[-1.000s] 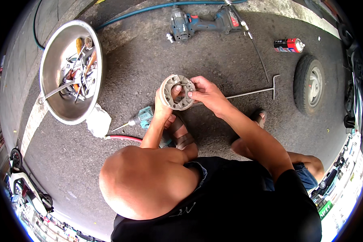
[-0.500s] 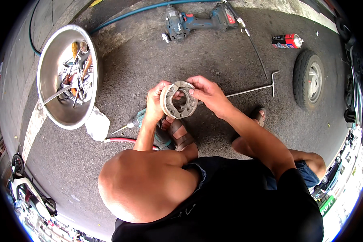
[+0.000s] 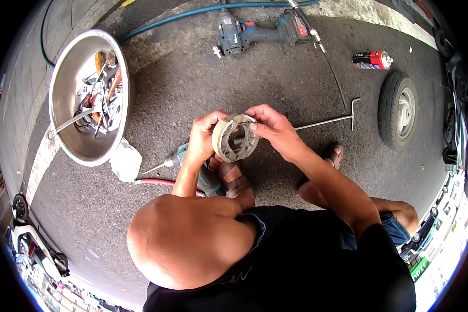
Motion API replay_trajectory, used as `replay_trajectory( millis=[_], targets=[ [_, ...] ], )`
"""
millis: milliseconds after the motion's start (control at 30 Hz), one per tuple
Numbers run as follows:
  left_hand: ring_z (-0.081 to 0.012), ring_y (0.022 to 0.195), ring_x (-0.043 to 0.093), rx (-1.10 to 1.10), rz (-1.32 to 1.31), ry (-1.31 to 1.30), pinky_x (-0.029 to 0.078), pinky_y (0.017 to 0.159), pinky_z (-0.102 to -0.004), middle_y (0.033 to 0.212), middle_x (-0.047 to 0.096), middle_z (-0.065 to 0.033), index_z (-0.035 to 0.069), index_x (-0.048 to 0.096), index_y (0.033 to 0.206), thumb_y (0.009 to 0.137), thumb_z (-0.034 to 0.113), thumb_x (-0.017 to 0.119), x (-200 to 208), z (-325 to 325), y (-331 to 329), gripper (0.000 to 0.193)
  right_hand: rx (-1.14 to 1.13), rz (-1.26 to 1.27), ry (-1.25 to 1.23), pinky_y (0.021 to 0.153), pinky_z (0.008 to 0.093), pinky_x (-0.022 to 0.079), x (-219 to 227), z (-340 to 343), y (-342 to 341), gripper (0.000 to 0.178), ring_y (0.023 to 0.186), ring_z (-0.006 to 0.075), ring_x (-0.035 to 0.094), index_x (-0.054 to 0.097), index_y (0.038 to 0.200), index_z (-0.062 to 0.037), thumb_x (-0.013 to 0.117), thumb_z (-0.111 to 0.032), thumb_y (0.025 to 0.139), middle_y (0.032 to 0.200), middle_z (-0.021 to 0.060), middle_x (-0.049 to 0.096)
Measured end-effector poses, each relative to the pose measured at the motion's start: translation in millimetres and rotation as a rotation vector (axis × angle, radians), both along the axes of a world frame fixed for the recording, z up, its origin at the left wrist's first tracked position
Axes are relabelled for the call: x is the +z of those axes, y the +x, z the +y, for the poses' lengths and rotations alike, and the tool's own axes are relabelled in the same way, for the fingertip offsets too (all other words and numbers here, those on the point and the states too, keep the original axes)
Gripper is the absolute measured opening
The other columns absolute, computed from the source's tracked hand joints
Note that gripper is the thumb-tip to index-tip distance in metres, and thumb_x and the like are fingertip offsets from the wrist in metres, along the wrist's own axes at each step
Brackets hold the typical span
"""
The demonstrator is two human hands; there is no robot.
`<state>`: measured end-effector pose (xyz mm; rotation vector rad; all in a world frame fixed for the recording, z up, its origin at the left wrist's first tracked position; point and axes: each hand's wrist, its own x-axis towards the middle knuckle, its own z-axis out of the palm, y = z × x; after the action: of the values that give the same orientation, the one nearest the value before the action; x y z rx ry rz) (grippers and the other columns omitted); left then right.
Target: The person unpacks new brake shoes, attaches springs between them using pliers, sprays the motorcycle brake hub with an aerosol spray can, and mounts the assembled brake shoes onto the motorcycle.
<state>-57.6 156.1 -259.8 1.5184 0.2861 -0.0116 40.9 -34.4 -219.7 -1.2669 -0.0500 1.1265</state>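
Ring-shaped metal part (image 3: 225, 143): being held in midair near frame centre, tilting, exposing the tan outer band toward nine o'clock.
Left hand (image 3: 205, 134): gripping that band at nine to ten o'clock with curled fingers, partly concealing the fingertips.
Right hand (image 3: 277, 134): pinching the rim at one o'clock between thumb and bent fingers, parting only around its edge.
Sandalled foot (image 3: 236, 179): lying just beyond the lower edge, six o'clock.
T-handled rod (image 3: 325, 122): extending from behind the right hand toward three o'clock.
Steel basin (image 3: 63, 99): standing well apart, nine to ten o'clock.
Asphalt (image 3: 190, 78): opening toward eleven o'clock.
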Motion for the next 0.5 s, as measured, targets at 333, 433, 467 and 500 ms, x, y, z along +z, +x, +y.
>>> replay_trajectory(
  millis=[333,433,467,500],
  targets=[
    [-0.0189,0.08,0.068,0.235,-0.004,-0.511,0.058,0.072,-0.0319,0.095,0.066,-0.0106,0.002,0.059,0.096,0.084,-0.004,0.067,-13,-25,-11,0.016,0.027,-0.035,-0.038,0.094,0.0281,0.043,-5,1,-6,0.027,0.105,0.0106,0.055,0.053,0.121,-0.0032,0.059,-0.01,0.096,0.111,0.0034,0.06],
    [-0.019,0.081,0.068,0.193,-0.059,-0.455,0.059,0.071,-0.0326,0.098,0.064,-0.0109,0.002,0.058,0.097,0.084,-0.004,0.067,-12,-26,-9,0.017,-0.013,-0.036,-0.04,0.089,0.0278,0.045,-6,3,-8,0.023,0.099,0.01,0.056,0.056,0.117,-0.0025,0.059,-0.006,0.095,0.106,0.0034,0.061],
    [-0.019,0.081,0.068,0.193,-0.059,-0.455,0.059,0.071,-0.0326,0.098,0.064,-0.0109,0.002,0.058,0.097,0.084,-0.004,0.067,-11,-27,-10,0.017,-0.021,-0.045,-0.029,0.089,0.0278,0.045,-7,3,-8,0.022,0.098,0.0102,0.056,0.056,0.117,-0.0025,0.058,-0.006,0.095,0.105,0.0035,0.061],
    [-0.0178,0.082,0.068,0.226,-0.031,-0.513,0.058,0.073,-0.0306,0.099,0.065,-0.0098,0.003,0.059,0.098,0.083,-0.004,0.07,-10,-29,-10,0.02,-0.03,-0.053,-0.019,0.089,0.0279,0.045,-8,3,-9,0.022,0.098,0.0104,0.056,0.056,0.117,-0.0025,0.058,-0.007,0.096,0.105,0.0036,0.062]
  ],
)
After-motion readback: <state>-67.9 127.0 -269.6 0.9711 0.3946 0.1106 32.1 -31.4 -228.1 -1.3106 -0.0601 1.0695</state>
